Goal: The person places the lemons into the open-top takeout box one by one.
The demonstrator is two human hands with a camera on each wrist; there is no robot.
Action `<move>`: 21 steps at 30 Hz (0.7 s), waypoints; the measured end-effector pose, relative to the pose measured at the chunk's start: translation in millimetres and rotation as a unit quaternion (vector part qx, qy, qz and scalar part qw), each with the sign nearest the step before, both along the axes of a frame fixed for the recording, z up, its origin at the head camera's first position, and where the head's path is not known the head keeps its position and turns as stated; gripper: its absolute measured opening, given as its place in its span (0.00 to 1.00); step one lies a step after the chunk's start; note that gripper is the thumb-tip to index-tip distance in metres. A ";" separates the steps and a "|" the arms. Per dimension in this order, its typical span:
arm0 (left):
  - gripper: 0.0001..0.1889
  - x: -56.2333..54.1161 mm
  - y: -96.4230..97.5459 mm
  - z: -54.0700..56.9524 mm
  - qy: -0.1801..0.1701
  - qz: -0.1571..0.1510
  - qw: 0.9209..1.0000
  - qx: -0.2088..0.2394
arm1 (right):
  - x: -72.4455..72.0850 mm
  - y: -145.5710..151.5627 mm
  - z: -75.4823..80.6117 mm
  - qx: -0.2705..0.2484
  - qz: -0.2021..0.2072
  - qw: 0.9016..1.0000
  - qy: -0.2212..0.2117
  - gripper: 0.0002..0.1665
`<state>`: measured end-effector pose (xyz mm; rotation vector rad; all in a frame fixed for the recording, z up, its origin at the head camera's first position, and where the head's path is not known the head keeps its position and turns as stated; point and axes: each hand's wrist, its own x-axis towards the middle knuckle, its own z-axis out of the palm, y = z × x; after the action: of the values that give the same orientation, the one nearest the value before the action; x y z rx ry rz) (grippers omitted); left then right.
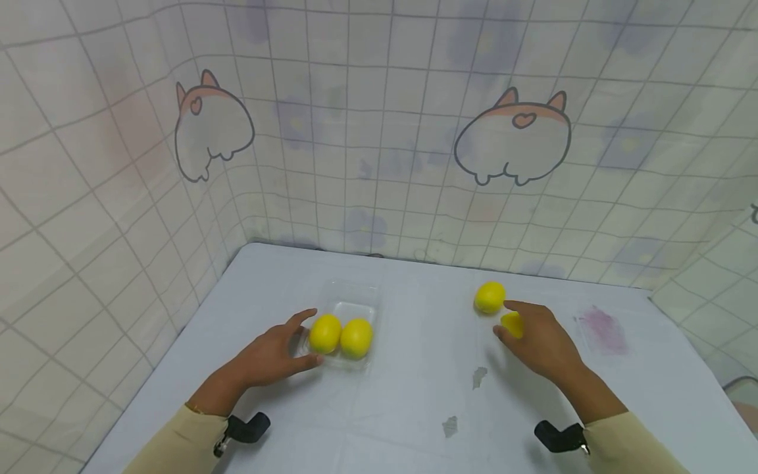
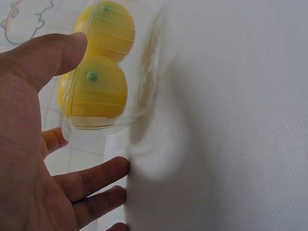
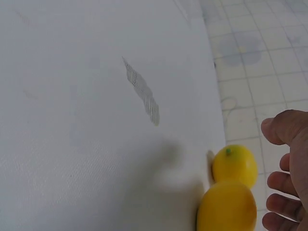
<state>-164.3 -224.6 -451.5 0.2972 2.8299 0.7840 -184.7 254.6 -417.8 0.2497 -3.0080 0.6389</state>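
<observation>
Two yellow lemons, a left one (image 1: 325, 334) and a right one (image 1: 356, 338), sit side by side in a clear plastic container (image 2: 144, 91). My left hand (image 1: 269, 355) is at the container's left side, thumb by the near corner and fingers spread; whether the thumb presses on the rim I cannot tell. Over on the right, my right hand (image 1: 541, 339) hovers beside two more lemons on the table. The farther lemon (image 1: 489, 297) shows whole; the nearer lemon (image 3: 227, 209) is partly covered by the hand in the head view. A gap shows between the right fingers and both lemons.
A white-covered table (image 1: 414, 395) carries all of this. Two grey worn patches, one farther (image 1: 479, 377) and one nearer (image 1: 450, 426), mark its cover. A pinkish stain (image 1: 603, 330) lies at the right. Grid-patterned cloth (image 1: 379, 131) hangs behind and at the sides.
</observation>
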 end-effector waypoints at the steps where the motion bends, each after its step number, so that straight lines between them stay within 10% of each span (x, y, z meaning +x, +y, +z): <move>1: 0.50 -0.1 -0.1 -0.3 0.000 0.000 1.000 0.000 | -0.1 2.2 -0.3 0.003 -0.003 1.000 -0.001 0.36; 21: 0.51 -0.6 2.3 -2.3 -0.004 0.015 1.000 -0.015 | -0.6 23.7 -14.8 0.046 -0.055 0.997 -0.003 0.35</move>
<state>-164.9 -222.3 -453.7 0.2482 2.8415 0.7470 -185.2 278.4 -432.6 0.0857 -3.0343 0.4929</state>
